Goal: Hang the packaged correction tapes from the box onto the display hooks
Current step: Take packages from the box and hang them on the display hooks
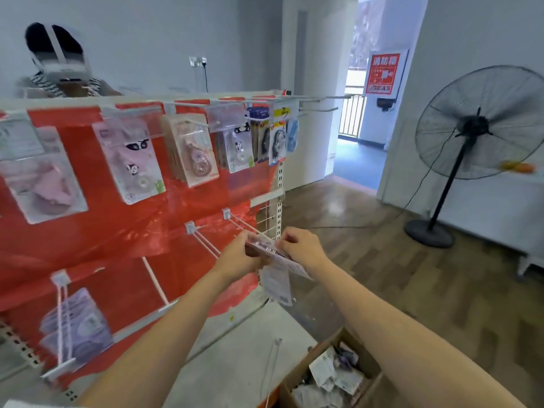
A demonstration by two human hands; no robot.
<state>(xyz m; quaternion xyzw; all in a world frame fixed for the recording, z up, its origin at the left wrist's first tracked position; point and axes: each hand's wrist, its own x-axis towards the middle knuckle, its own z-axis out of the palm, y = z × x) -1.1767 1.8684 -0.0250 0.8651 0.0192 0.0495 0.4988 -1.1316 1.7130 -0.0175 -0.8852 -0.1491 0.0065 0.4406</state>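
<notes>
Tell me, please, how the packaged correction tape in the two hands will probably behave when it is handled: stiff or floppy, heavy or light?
The package, pinched between left hand and right hand, stays flat, so probably fairly stiff. It looks like thin card and clear plastic: likely light, perhaps slippery.

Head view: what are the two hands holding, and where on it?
Both the left hand and right hand pinch a packaged correction tape by its top edge, at a hook's tip.

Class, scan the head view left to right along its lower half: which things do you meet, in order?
Purple packaged tapes on a low white hook → left hand → right hand → brown cardboard box → black pedestal fan.
</notes>
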